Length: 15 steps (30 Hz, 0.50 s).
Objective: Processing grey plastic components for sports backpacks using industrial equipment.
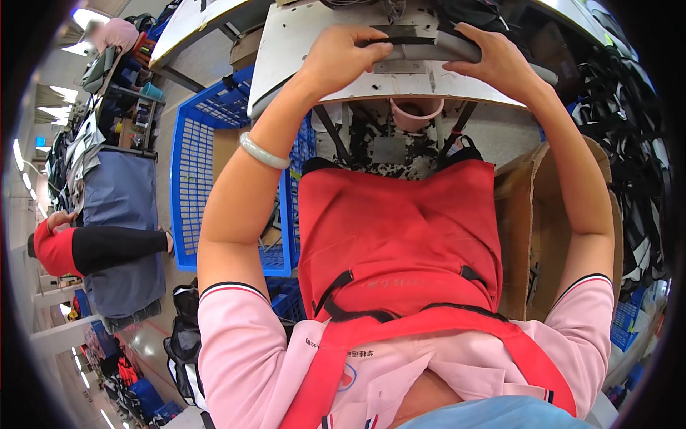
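Observation:
My left hand (pixel 344 60) reaches over the white worktable (pixel 287 53) with its fingers pinched on the end of a black strip (pixel 407 41). That strip lies along a folded grey fabric piece (pixel 457 48). On the right, my right hand (pixel 498 61) grips the grey piece between thumb and fingers, the thumb on the near side. The grey piece runs on beneath the right hand toward the table's right edge. Just below the fabric, a flat metal plate (pixel 400 68) is set in the tabletop.
A blue plastic crate (pixel 193 171) stands left of my lap, an open cardboard box (pixel 516 214) to the right. Under the table are a pink bin (pixel 416 114) and black scraps. Black and grey straps (pixel 629 150) hang far right. A person in red (pixel 57 250) works far left.

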{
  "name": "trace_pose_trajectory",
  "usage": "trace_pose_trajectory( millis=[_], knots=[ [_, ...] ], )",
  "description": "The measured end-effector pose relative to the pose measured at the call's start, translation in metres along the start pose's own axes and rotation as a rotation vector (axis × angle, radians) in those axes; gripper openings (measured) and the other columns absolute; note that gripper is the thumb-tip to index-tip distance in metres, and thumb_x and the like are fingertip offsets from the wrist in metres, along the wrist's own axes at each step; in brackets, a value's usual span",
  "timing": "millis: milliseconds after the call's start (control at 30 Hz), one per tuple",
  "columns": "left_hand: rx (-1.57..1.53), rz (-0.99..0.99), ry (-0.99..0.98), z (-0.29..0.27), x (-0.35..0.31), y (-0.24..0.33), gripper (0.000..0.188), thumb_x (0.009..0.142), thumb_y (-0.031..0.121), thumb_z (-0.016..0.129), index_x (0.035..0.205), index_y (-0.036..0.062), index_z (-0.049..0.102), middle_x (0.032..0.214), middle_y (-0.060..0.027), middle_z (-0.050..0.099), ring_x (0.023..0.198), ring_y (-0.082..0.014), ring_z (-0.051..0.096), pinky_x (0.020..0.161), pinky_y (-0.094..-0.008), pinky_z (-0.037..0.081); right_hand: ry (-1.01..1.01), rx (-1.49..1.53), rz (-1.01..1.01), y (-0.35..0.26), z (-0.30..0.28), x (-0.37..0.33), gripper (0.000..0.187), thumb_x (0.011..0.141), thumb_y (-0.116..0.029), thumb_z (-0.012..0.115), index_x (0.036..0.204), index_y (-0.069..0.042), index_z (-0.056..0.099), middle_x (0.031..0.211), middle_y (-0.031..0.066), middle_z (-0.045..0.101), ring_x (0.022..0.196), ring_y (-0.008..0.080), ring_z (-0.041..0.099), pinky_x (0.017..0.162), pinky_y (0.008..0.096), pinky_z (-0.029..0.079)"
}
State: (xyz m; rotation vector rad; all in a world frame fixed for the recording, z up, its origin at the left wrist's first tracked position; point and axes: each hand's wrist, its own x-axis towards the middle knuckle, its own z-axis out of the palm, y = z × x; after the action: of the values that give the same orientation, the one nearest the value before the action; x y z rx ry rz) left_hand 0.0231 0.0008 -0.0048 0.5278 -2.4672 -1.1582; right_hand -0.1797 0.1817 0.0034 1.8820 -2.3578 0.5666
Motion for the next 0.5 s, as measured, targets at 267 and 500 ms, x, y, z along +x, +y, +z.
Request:
trace_pose_trajectory(
  millis=[267, 500],
  knots=[
    [-0.056, -0.091, -0.020, 0.006, 0.028, -0.015, 0.035, 0.085, 0.027, 0.070, 0.106, -0.0014, 0.071, 0.077, -0.0047, 0.068, 0.065, -0.0097, 0.063, 0.055, -0.0249, 0.048, -0.008, -0.006, 0.033, 0.018, 0.010, 0.019, 0.078, 0.077, -0.043, 0.076, 0.134, 0.004, 0.050, 0.122, 0.0269, 0.060, 0.116, 0.0379, 0.057, 0.100, 0.0390, 0.043],
    [-0.109, -0.079, -0.008, 0.005, 0.037, -0.017, 0.032, 0.089, 0.024, 0.068, 0.110, -0.0011, 0.070, 0.068, -0.0020, 0.062, 0.054, -0.0055, 0.048, 0.051, -0.0210, 0.038, 0.001, -0.023, 0.034, 0.027, 0.011, 0.027, 0.077, 0.077, -0.043, 0.076, 0.133, 0.004, 0.051, 0.125, 0.0267, 0.059, 0.118, 0.0371, 0.056, 0.101, 0.0386, 0.042]
  ],
)
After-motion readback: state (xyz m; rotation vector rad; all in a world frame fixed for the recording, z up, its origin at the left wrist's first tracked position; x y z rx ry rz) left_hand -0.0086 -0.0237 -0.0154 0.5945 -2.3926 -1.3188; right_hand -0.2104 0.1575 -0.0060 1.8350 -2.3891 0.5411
